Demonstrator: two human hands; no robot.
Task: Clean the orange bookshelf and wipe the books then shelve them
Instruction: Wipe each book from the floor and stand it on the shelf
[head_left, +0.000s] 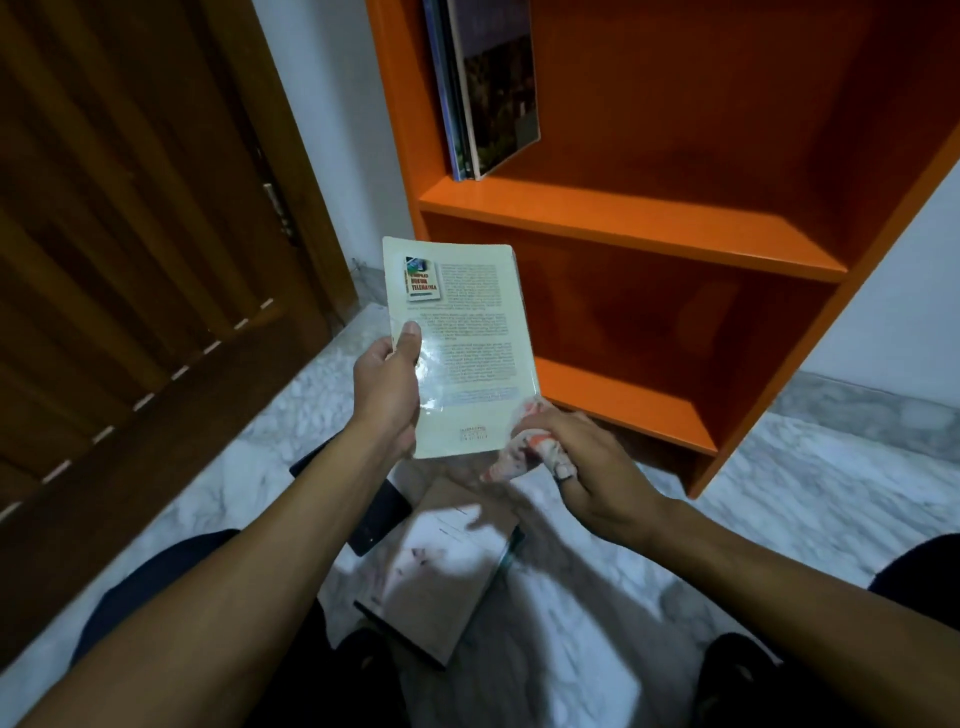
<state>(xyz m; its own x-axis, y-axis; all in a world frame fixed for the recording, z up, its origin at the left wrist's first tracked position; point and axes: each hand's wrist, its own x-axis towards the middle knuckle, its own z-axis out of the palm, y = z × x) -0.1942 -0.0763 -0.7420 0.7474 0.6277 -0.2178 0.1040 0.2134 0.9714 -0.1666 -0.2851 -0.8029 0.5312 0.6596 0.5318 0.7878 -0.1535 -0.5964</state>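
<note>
- The left hand (388, 384) holds the book (460, 343) upright in front of the bookshelf (634, 228), its grip closed on the left edge, thumb on the back cover.
- The book's long axis runs 12 to 6; the shelf opening lies toward 1 o'clock from it.
- The right hand (587, 467), grip bunched round a cloth (524, 452), touches the book's corner at 5 o'clock and is the nearer for wiping.
- Two books (488, 88) stand on the upper shelf.
- More books (441, 566) lie on the floor (779, 519) at 6 o'clock, blurred; their count is unclear.
- The left fingers behind the cover are hidden.
</note>
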